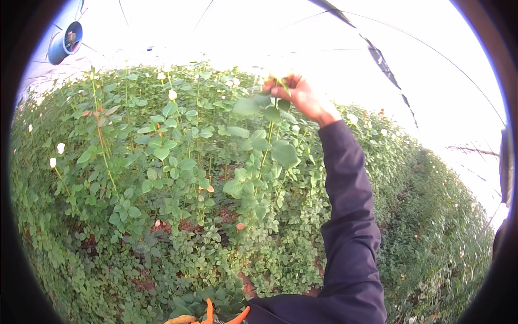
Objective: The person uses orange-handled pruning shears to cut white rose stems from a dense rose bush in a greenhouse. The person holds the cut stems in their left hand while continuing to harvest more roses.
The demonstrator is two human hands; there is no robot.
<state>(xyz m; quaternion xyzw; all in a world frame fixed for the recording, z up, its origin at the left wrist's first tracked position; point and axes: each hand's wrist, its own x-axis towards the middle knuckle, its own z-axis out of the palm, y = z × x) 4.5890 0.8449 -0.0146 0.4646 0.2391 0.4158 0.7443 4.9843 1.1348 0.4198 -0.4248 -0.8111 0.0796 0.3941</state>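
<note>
My right hand (292, 91), at the end of a dark sleeve, is raised at upper centre. Its thumb and fingers pinch a rose stem (266, 156) just below a pale bloom, which is washed out by the glare. Broad green leaves hang along this upright stem below the hand. At the bottom edge lie the orange handles of pruning shears (209, 312), spread apart, with a spring between them; their blades are hidden. Beside them a yellowish shape (181, 320) is cut off by the frame; it may be a gloved finger of my left hand, but I cannot tell.
Dense rose bushes surround me, with white blooms (173, 95) and tall stems at the left. Another leafy row (437, 227) runs along the right, past a dark gap. A blue fan (65, 43) hangs at the upper left under the bright greenhouse cover.
</note>
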